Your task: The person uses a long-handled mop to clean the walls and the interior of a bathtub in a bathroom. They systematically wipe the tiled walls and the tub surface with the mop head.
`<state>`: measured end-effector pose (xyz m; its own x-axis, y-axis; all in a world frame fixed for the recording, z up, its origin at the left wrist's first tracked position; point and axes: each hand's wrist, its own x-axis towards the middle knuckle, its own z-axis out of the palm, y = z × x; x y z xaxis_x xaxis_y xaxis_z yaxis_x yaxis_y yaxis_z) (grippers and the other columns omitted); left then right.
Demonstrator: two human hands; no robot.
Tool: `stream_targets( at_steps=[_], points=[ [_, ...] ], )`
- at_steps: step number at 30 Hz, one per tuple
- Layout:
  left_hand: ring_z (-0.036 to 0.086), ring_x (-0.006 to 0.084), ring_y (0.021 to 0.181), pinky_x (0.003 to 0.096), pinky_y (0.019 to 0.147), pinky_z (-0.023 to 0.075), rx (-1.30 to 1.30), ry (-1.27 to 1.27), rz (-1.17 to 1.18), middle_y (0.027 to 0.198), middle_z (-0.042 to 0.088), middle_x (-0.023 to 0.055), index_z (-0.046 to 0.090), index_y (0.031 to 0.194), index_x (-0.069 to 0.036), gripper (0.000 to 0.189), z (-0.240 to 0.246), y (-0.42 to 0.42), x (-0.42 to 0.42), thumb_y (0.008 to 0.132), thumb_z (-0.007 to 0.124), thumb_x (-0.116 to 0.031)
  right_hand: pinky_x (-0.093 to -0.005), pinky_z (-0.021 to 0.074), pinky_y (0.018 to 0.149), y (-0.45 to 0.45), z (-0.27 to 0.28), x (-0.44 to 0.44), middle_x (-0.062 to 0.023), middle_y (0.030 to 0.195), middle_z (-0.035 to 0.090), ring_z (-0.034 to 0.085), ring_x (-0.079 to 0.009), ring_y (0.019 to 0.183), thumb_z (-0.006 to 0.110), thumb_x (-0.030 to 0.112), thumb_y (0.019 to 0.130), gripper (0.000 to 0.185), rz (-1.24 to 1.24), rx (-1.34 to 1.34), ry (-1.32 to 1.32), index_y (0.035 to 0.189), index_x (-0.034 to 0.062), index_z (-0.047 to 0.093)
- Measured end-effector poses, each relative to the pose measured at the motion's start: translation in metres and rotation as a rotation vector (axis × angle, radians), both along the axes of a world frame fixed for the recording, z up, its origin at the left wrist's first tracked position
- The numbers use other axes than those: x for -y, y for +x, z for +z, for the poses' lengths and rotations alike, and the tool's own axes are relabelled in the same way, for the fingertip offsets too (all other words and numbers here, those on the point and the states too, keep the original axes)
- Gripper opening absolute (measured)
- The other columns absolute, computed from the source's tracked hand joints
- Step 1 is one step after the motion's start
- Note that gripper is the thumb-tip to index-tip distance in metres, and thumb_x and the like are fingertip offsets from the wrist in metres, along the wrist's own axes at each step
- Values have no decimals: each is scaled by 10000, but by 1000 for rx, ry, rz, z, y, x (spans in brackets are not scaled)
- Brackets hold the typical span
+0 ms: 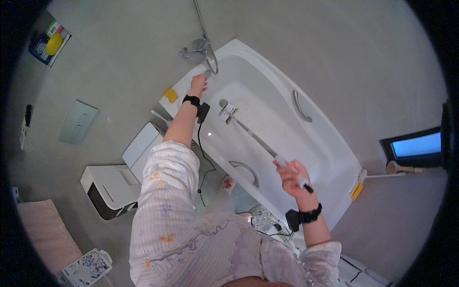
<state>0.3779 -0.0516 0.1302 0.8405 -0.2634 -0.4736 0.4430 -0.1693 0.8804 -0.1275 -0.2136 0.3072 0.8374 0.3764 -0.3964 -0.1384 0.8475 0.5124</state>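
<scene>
A white bathtub (279, 104) lies before me. My right hand (294, 177) grips the handle end of a mop-like cleaning tool (263, 143) with a long pole. Its flat head (227, 112) rests on the tub floor beside the round drain fitting (223, 103). My left hand (199, 84) is at the tub's tap-end rim, its fingers closed near a grey rounded object (207, 74) below the shower hose (213, 62). Whether the fingers hold this object cannot be told. The chrome mixer tap (197, 48) is on the wall above the hand.
A yellow sponge (171, 95) lies on the rim left of my left hand. Metal grab handles (302, 107) sit on both tub sides. Another yellow item (356, 191) is at the right corner. A white cabinet-like box (111, 183) stands left; a cable hangs from my left wrist.
</scene>
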Motion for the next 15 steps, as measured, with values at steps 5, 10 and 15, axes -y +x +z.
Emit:
stream_targets(
  at_steps=[5,10,15],
  points=[
    [564,161,892,387,783,536,-79,-147,152,1030,588,26,549,1136,-100,316,-24,80,4,930,567,-339,-218,380,378,-23,0,7,-40,818,535,476,-90,550,531,234,951,355,398,-171,-747,1255,55,496],
    [540,206,960,411,801,515,-144,-305,262,1139,550,78,536,1184,-87,322,-40,134,26,911,575,-253,-224,333,339,-43,-6,-6,-28,802,523,429,-84,498,595,257,952,322,642,-398,-939,1213,98,492],
    [531,213,911,426,842,492,-155,-555,310,1041,547,79,548,1049,-96,196,-47,180,41,902,570,-224,-222,336,364,-44,-9,-10,-13,799,551,459,-78,511,593,259,954,406,582,-382,-898,1296,89,456]
  ],
)
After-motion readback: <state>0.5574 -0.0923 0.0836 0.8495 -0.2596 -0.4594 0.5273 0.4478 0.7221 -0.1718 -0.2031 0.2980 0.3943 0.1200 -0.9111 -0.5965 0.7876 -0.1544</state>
